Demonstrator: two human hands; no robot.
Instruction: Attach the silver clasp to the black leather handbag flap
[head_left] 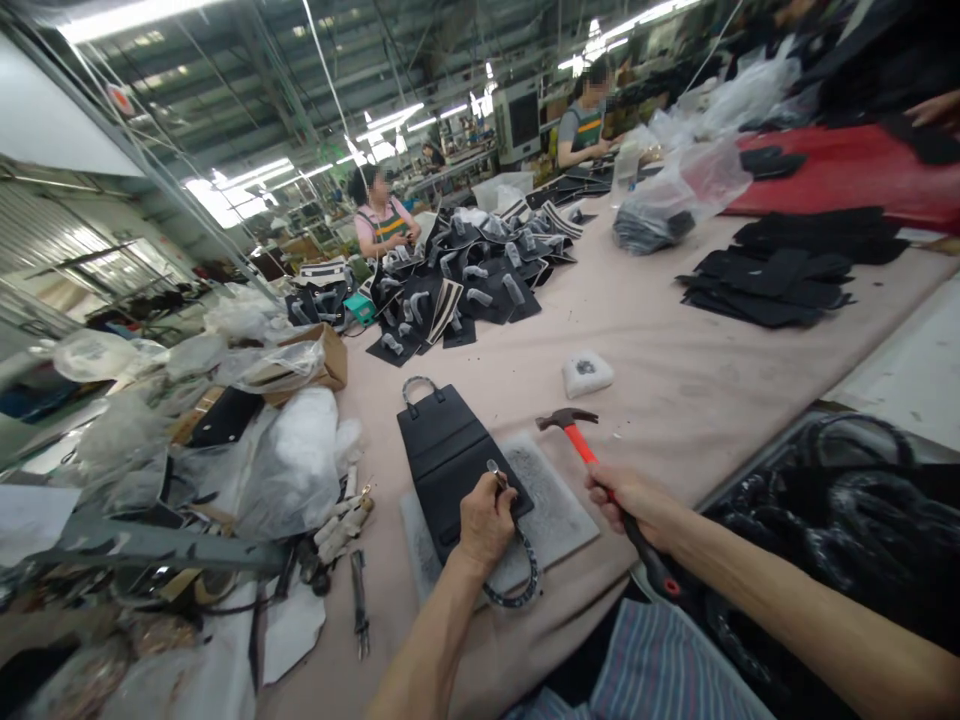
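A flat black bag piece (444,440) lies on a grey slab (559,500), with a handle (418,388) at its far end and a dark speckled handle (531,575) curving off its near end. My left hand (486,520) is closed over the near part of the piece, pinching a small metal punch-like tool (493,467) whose round top shows above the fingers. My right hand (634,500) grips a claw hammer (579,440) by its red and black handle. The hammer's head points away from me, to the right of the slab, apart from the metal tool.
A white block (587,374) sits beyond the hammer. Heaped black bag pieces (472,280) cover the far table, with stacked black panels (772,280) at right. Plastic bags (292,460) and a pliers-like tool (360,603) lie left. Two people (384,220) work beyond; another person's hand shows far right.
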